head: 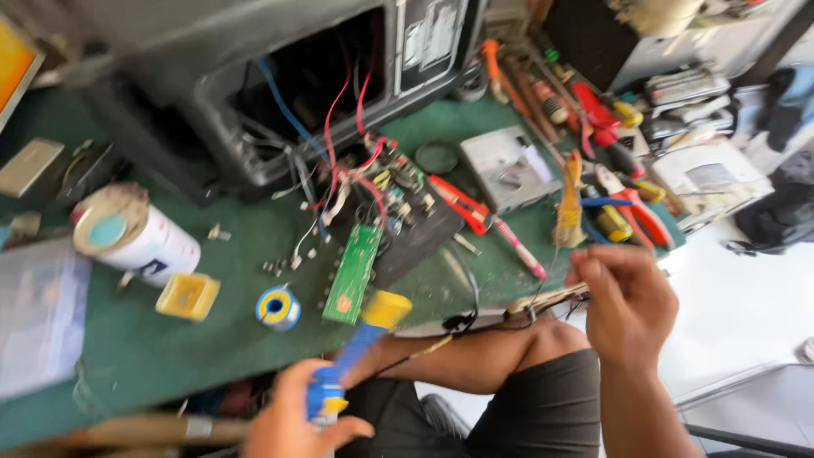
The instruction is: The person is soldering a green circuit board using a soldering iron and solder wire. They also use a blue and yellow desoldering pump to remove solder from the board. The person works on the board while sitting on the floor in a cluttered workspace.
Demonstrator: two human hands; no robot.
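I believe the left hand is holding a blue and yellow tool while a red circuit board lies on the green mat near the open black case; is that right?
Not quite: the circuit board is green, not red, as the head view shows. The left hand does hold the blue and yellow tool, and the board lies on the green mat near the open black case.

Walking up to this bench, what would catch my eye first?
Probably the opened black plastic casing at the back, spilling red and blue wires onto a green circuit board on the green benchtop. Nearer, the left hand grips a blue and yellow tool; the right hand is raised beside it.
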